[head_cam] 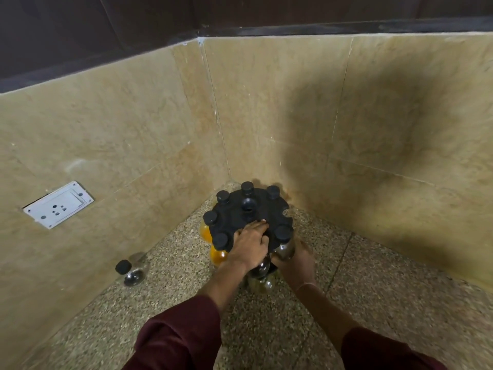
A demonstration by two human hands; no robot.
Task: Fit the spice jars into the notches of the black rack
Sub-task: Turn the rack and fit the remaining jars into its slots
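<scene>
The round black rack (237, 209) stands in the corner of the counter, with a knob (248, 206) at its centre. Several black-capped spice jars hang in its notches, among them ones with yellow contents (217, 256) at the front left. On the right side an empty notch (286, 211) shows. My left hand (249, 245) lies over the rack's front edge, fingers on its top. My right hand (297, 261) is cupped around a clear jar (284, 248) whose cap (283, 233) sits at the front-right rim. A dark jar (262, 265) shows between my hands.
One loose jar (132, 271) with a black cap leans tilted near the left wall. A white wall socket (58, 204) is set in the left tiles. Tiled walls close in behind and on both sides of the rack. The speckled counter (373, 303) stretches towards me.
</scene>
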